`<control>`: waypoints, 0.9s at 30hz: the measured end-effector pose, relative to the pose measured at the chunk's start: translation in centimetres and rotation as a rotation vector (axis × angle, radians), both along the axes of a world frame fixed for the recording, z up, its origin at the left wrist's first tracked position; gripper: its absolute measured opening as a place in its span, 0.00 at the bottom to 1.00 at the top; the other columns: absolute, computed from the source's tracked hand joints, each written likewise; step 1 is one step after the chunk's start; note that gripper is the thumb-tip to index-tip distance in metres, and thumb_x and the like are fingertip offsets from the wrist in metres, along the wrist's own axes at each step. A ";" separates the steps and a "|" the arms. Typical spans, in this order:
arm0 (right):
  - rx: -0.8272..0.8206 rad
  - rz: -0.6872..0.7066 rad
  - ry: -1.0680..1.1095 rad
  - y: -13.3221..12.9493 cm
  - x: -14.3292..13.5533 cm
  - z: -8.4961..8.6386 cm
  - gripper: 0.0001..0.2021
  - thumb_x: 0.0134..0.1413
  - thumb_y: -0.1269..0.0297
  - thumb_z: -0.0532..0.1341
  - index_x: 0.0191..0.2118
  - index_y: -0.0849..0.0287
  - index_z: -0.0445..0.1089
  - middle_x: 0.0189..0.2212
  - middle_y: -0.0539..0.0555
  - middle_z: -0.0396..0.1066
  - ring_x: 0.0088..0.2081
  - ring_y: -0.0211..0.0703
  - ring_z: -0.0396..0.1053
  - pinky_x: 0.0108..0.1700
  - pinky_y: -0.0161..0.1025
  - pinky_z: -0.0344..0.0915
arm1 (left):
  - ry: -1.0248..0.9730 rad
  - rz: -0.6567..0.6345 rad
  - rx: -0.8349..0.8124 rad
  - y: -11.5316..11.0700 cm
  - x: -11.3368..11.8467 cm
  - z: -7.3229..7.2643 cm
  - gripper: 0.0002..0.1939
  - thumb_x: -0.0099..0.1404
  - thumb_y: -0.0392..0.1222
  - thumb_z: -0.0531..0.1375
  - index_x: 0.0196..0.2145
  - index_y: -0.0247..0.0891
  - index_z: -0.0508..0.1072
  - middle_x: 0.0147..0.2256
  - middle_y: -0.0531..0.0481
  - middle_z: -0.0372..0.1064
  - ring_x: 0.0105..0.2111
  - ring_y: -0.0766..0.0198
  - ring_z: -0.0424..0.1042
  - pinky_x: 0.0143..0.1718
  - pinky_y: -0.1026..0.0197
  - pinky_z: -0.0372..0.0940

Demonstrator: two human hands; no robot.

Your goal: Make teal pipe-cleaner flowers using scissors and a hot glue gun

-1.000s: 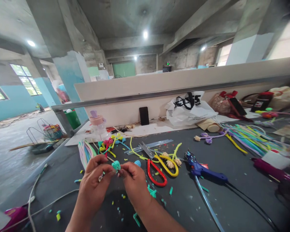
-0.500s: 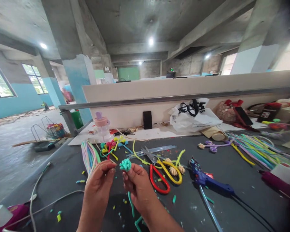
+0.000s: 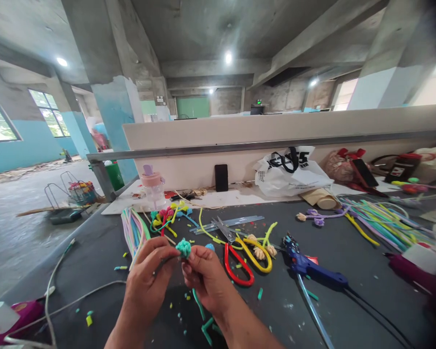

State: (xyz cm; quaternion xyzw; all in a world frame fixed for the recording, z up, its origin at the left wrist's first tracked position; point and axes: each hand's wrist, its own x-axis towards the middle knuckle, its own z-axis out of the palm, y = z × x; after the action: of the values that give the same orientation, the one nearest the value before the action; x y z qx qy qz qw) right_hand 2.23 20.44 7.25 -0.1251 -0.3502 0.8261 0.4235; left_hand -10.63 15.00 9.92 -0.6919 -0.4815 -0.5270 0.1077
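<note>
A small teal flower-like knot of fuzzy stem [image 3: 183,247] sits between my two hands above the dark table. My right hand [image 3: 209,278] grips it from the right with thumb and fingers. On the other side, the fingertips of my left hand [image 3: 147,276] are pinched against the knot's left edge. Below my right hand hangs a teal fuzzy stem [image 3: 199,305]; whether it joins the knot is hidden. Scissors with one red and one yellow handle [image 3: 239,257] lie with blades apart, just right of my right hand.
A blue hot glue gun [image 3: 312,269] with a cord lies at right. Bundles of pastel fuzzy stems lie at left [image 3: 134,230] and far right [image 3: 376,220]. Behind stand a pink-lidded bottle [image 3: 153,189], a black phone [image 3: 221,178] and a white bag [image 3: 290,174].
My left hand has moved right, from apart to touching the teal knot. The knot and my right hand have shifted slightly left. The view has shifted slightly.
</note>
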 end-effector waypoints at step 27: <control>0.042 0.031 0.008 0.2 0.2 -0.5 0.15 0.39 0.58 0.69 0.23 0.62 0.65 0.15 0.44 0.59 0.15 0.26 0.47 0.19 0.29 0.42 | -0.654 -0.362 -0.137 0.4 -0.3 -1.0 0.02 0.58 0.36 0.60 0.31 0.41 0.73 0.39 0.50 0.62 0.42 0.63 0.63 0.41 0.64 0.61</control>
State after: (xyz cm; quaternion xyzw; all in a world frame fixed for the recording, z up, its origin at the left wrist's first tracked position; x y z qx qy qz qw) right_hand 2.39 20.64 6.74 -0.1074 -0.3676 0.8255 0.4146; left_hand -10.89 15.43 8.89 -0.5668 -0.3944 -0.6970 -0.1932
